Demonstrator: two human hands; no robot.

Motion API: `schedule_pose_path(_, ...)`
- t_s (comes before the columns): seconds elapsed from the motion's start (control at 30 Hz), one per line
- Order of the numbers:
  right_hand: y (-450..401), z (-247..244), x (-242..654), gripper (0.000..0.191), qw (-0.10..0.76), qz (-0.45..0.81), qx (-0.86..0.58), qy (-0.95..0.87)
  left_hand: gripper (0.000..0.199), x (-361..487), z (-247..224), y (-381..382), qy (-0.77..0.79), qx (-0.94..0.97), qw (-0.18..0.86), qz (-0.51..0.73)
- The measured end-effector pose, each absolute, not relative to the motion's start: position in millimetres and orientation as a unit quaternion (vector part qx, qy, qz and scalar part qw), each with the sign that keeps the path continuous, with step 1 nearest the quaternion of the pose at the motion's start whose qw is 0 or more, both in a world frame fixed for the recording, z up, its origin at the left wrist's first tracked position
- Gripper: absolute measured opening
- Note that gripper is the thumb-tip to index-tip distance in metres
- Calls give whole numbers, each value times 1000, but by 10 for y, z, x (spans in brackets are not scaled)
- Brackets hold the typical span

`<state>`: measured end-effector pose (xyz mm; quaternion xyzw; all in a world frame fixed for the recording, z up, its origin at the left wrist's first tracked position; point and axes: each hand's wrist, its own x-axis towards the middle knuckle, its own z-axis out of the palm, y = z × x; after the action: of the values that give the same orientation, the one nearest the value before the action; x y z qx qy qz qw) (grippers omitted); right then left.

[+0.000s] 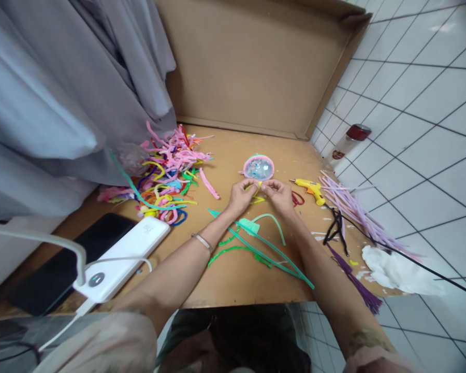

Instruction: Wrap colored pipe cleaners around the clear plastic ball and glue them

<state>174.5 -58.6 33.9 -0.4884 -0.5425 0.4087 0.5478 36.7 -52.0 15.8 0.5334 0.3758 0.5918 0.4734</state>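
Grey curtain (54, 93) hanging in folds, left. Brown cardboard panel (256, 67) upright at rear of tabletop (225, 290). White tiled wall (423, 119), dark joints, right; clear container (344, 149) with red lid near it. White power bank (126, 254), white cable (60, 331) plugged in, alongside flat black object (70, 267). White fluffy wad (396, 267), front right.

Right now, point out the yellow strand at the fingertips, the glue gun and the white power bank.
Yellow strand (260, 184), head view: its pinched part.
Glue gun (309, 186), head view: its yellow body.
White power bank (129, 248), head view: its top face.
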Motion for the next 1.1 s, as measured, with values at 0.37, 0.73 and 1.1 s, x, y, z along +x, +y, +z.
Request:
schedule_pose_path(0.37, -638, 331, 1670, 28, 552, 424, -506, -509, 15, 392, 168, -521, 373, 501, 509, 592)
schedule_pose_path(0.73, -631, 275, 1610, 21, 586, 444, -481, -478, 18, 399, 160, -517, 366, 494, 528, 586)
schedule_pose_path(1.1, -621, 241, 1614, 21, 596, 472, -460, -459, 16, 395, 190, -528, 366, 493, 527, 588)
